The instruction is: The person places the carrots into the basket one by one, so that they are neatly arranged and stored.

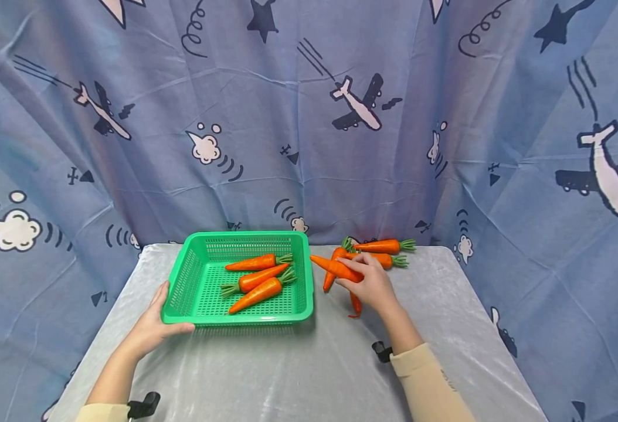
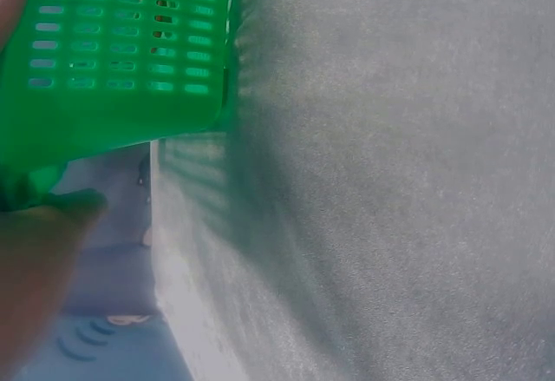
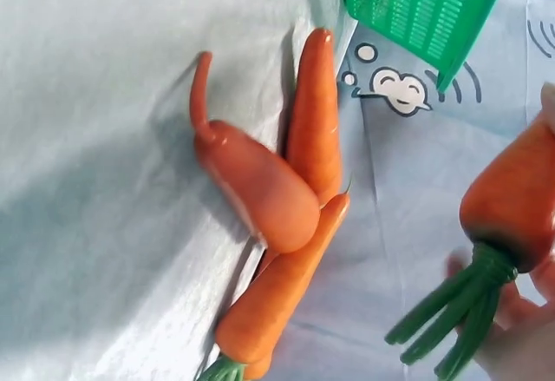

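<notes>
- Watching the right hand (image 1: pixel 371 284) pinch a carrot (image 1: pixel 335 268) near the loose carrots (image 1: pixel 380 246), just right of the green basket (image 1: pixel 224 320) with three carrots (image 1: pixel 261 293) inside
- left hand (image 1: pixel 153 325) just rests spread against the basket's corner, thumb straight
- only the right wrist cam catches the held one's leafy top (image 3: pixel 473 303), tip's cropped though
- curly-tailed carrot (image 3: pixel 260 190) shows there too, half-hidden from the head
- left wrist cam: blurry, cropped fingers, orange specks through the holes

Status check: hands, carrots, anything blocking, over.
Left hand grips basket at near-left corner. Right hand holds carrot, right of basket. Three carrots inside. Nothing seen between held carrot and basket.
</notes>
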